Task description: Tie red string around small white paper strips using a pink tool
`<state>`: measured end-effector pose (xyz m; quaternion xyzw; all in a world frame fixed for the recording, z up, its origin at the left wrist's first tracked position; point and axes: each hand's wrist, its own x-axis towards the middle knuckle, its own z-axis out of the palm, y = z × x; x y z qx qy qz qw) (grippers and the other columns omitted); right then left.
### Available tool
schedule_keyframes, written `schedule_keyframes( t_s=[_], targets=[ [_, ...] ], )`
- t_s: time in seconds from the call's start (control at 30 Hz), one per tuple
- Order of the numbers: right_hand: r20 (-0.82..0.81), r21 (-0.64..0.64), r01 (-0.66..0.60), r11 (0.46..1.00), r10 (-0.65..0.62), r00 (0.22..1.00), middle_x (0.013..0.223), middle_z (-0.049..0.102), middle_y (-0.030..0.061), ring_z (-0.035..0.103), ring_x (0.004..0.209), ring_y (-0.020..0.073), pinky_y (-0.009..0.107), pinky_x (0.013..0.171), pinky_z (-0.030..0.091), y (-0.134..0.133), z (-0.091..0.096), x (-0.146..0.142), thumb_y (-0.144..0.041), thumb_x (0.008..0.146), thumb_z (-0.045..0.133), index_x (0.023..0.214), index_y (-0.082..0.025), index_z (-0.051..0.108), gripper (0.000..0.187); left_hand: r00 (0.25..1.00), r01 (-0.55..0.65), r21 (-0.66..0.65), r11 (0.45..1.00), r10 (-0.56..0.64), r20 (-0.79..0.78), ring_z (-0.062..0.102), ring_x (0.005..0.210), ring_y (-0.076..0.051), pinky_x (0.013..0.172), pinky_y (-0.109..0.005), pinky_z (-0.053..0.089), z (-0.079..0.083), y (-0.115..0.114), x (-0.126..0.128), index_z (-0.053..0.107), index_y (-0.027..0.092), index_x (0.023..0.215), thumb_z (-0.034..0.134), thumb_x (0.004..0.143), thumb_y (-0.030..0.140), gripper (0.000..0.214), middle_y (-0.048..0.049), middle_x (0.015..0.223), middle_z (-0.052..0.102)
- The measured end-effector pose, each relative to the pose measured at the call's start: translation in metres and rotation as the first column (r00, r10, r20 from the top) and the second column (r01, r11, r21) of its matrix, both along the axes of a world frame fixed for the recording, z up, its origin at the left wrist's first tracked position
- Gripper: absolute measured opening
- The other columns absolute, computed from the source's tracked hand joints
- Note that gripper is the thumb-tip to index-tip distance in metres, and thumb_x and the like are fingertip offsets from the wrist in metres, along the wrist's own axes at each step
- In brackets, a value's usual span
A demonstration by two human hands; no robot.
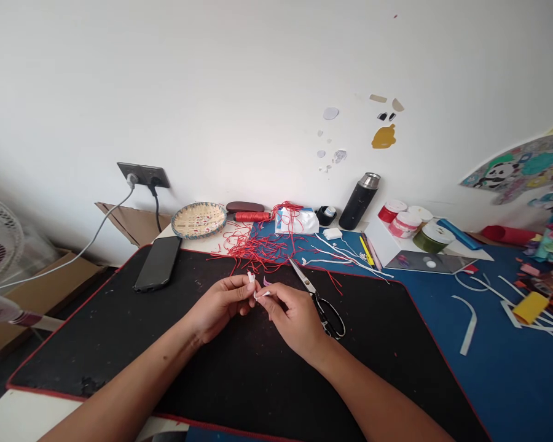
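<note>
A small piece of folded white strip is pinched between my two hands above the black mat; whether it is paper or cord I cannot tell. My left hand has thumb and forefinger closed on its upright end. At the other end, my right hand pinches it between thumb and forefinger, and the two hands' fingertips nearly meet. A small purple piece shows just behind the right fingers. Scissors lie on the mat beyond my right hand, partly hidden by it.
Red threads spread along the mat's back edge. A phone lies at left, near a woven basket. Behind stand a black flask and lidded jars. White strips and coloured scraps lie at right.
</note>
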<state>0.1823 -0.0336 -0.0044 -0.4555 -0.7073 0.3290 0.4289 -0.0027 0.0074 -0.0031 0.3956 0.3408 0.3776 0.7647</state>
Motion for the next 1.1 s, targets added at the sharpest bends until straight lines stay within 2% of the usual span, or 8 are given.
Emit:
schedule_keyframes(
  t_s=[0.13, 0.37, 0.57, 1.1],
  targets=[
    [0.007, -0.005, 0.008, 1.0, -0.008, 1.0, 0.074, 0.07, 0.0012, 0.064, 0.064, 0.0169, 0.027, 0.064, 0.046, 0.0012, -0.0021, 0.0007, -0.037, 0.101, 0.059, 0.093, -0.024, 0.071, 0.02, 0.999, -0.007, 0.041, 0.999, 0.009, -0.042, 0.053, 0.062, -0.013, 0.054, -0.021, 0.041, -0.0009, 0.0, -0.0002, 0.077, 0.012, 0.075, 0.089, 0.074, 0.035, 0.026, -0.004, 0.07, 0.063],
    [-0.058, -0.11, 0.021, 0.994, -0.027, 0.998, 0.068, 0.064, -0.0013, 0.058, 0.057, 0.0142, 0.025, 0.058, 0.043, 0.0023, -0.0039, 0.0, -0.037, 0.097, 0.062, 0.088, -0.022, 0.069, 0.019, 0.994, 0.026, 0.074, 0.997, -0.018, -0.107, 0.05, 0.058, -0.011, 0.052, -0.021, 0.04, 0.0036, -0.0021, 0.0016, 0.076, 0.013, 0.073, 0.089, 0.074, 0.042, 0.031, -0.0021, 0.064, 0.062],
    [-0.135, -0.161, 0.027, 0.987, -0.049, 0.99, 0.062, 0.06, -0.003, 0.055, 0.054, 0.0126, 0.024, 0.055, 0.041, 0.0035, -0.0009, -0.0015, -0.038, 0.096, 0.063, 0.084, -0.021, 0.067, 0.021, 0.997, -0.011, 0.07, 0.997, 0.016, -0.071, 0.055, 0.057, -0.011, 0.05, -0.02, 0.041, 0.0025, -0.0037, 0.0041, 0.077, 0.015, 0.084, 0.093, 0.069, 0.038, 0.032, -0.002, 0.069, 0.066],
    [-0.197, -0.21, -0.026, 0.977, -0.016, 0.98, 0.06, 0.059, -0.0044, 0.053, 0.051, 0.0102, 0.021, 0.05, 0.039, 0.005, -0.0033, -0.0013, -0.035, 0.096, 0.062, 0.086, -0.019, 0.066, 0.018, 0.999, 0.003, 0.036, 0.999, -0.001, -0.053, 0.056, 0.056, -0.01, 0.05, -0.019, 0.041, 0.0009, -0.0037, 0.0051, 0.071, 0.014, 0.082, 0.092, 0.069, 0.038, 0.034, 0.0007, 0.067, 0.065]
  ],
)
